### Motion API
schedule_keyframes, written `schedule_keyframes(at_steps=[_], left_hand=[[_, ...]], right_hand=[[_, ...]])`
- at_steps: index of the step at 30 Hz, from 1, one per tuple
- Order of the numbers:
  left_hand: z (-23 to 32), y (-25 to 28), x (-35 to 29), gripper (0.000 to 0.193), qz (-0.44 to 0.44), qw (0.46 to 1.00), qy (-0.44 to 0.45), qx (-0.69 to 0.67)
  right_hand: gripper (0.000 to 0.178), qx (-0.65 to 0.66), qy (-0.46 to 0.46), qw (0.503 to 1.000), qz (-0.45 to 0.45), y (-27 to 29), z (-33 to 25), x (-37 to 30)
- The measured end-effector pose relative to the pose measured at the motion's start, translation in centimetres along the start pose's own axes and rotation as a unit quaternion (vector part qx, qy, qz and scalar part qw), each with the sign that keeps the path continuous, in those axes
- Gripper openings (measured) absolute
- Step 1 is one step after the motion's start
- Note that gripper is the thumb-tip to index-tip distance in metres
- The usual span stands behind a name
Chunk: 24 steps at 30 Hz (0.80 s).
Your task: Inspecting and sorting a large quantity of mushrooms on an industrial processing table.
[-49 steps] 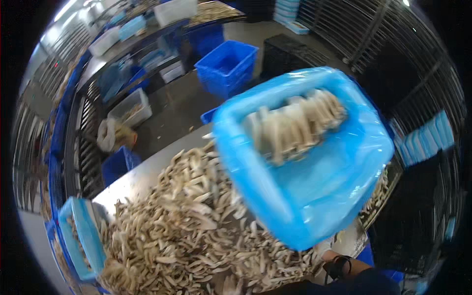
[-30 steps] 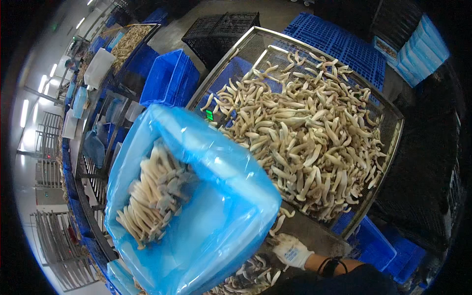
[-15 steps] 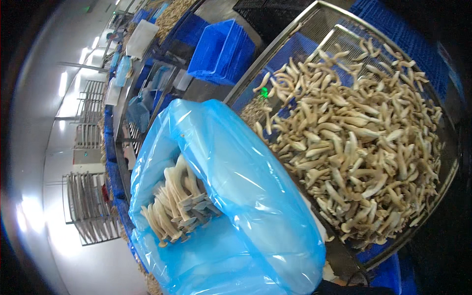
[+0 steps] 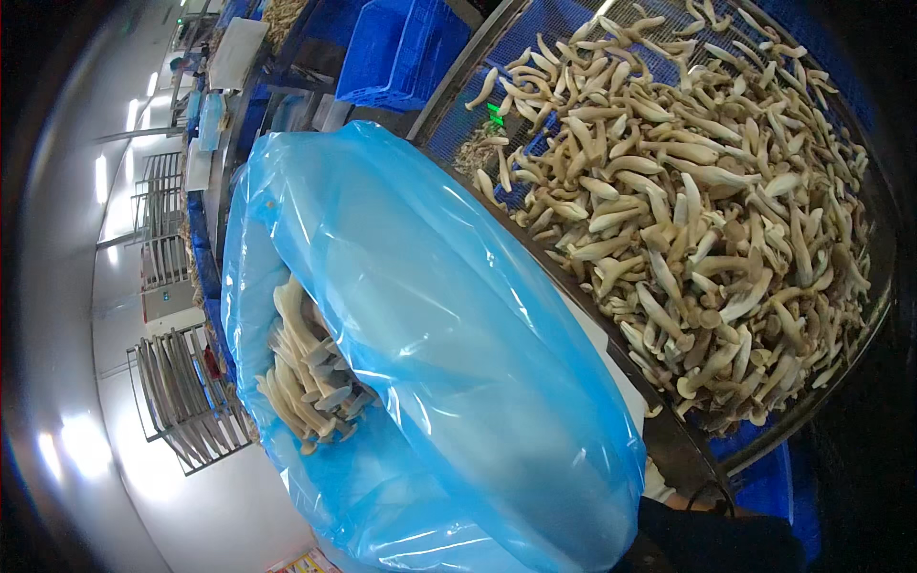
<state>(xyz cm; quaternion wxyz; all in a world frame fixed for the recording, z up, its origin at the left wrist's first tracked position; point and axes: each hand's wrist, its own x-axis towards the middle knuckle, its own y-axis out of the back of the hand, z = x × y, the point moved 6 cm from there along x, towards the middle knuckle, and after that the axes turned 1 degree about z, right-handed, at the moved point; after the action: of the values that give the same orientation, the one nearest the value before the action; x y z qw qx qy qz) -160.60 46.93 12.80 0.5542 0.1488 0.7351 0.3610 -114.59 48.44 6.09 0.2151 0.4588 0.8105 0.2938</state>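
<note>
A glossy blue plastic bag (image 4: pixel 449 315) stands open before me, lining a container of which a pale edge (image 4: pixel 611 363) shows at the right. Inside it, on the left, lies a bunch of king oyster mushrooms (image 4: pixel 310 377); a bulging fold of film hides part of them. A dark sleeve (image 4: pixel 716 540) comes in at the lower right. Next to its end is a small pale patch, perhaps part of my right hand, mostly hidden behind the bag; its fingers do not show. My left hand is not in view.
To the right, a metal-framed mesh tray (image 4: pixel 449 119) carries a big heap of loose mushrooms (image 4: pixel 707 220). Blue crates (image 4: pixel 401 53) stand beyond the bag. Metal racks (image 4: pixel 191 396) line the white wall at left. Another blue bin (image 4: pixel 769 482) sits below the tray's near corner.
The view has shifted, so the bag and its mushrooms appear farther left and higher. The bag's film bulges more over the bunch. More of the dark sleeve shows at the lower right.
</note>
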Motion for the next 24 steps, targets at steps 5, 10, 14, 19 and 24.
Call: schedule_keyframes(at_steps=[5, 10, 14, 19, 24], left_hand=[[0.0, 0.1, 0.8, 0.061, 0.001, 1.0, -0.007, 0.003], [-0.4, 0.1, 1.1, 0.062, -0.001, 1.0, -0.007, 0.003], [-1.1, -0.6, 0.6, 0.062, -0.003, 1.0, -0.007, -0.01], [-2.3, -3.8, -0.2, 0.063, -0.015, 0.998, -0.029, -0.052], [-3.6, -9.2, 1.6, 0.063, -0.007, 0.987, -0.077, -0.139]], right_hand=[[0.033, -0.008, -0.005, 1.0, 0.007, -0.1, 0.1, -0.5], [0.034, -0.022, -0.007, 1.0, 0.005, -0.5, 0.3, -0.7], [0.034, -0.041, 0.0, 0.999, -0.005, -0.6, 0.3, -0.8], [0.035, -0.097, 0.021, 0.994, -0.037, -1.6, 0.9, -1.6], [0.036, -0.275, 0.104, 0.955, -0.03, -4.6, 3.3, -2.9]])
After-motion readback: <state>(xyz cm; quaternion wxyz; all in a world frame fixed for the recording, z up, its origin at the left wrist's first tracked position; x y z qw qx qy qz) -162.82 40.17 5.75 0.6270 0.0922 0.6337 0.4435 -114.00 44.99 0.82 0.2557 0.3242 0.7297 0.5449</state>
